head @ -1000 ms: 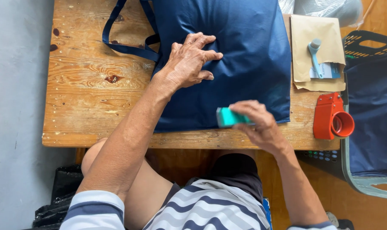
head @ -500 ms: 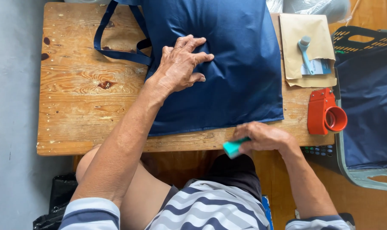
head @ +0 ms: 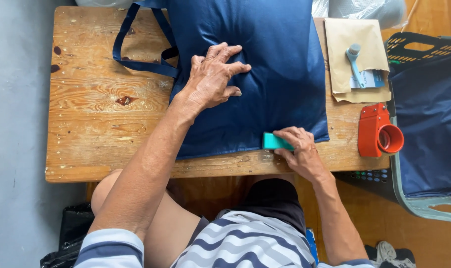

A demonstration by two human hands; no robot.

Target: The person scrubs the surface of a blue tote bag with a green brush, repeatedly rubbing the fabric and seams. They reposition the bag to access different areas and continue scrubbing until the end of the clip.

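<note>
My left hand (head: 213, 77) lies flat, fingers spread, on the navy bag (head: 265, 64) covering the tabletop (head: 101, 124). My right hand (head: 300, 149) fingers grip a teal block (head: 275, 142) at the bag's near edge.

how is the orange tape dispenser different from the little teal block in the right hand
The orange tape dispenser lies untouched near the table's right edge, while the teal block is gripped by the right hand. The dispenser rests on bare wood; the block presses against the navy bag's lower edge. The dispenser is larger, with a round open end; the block is small, flat and rectangular. Both look like plain, solid-coloured plastic.
</note>
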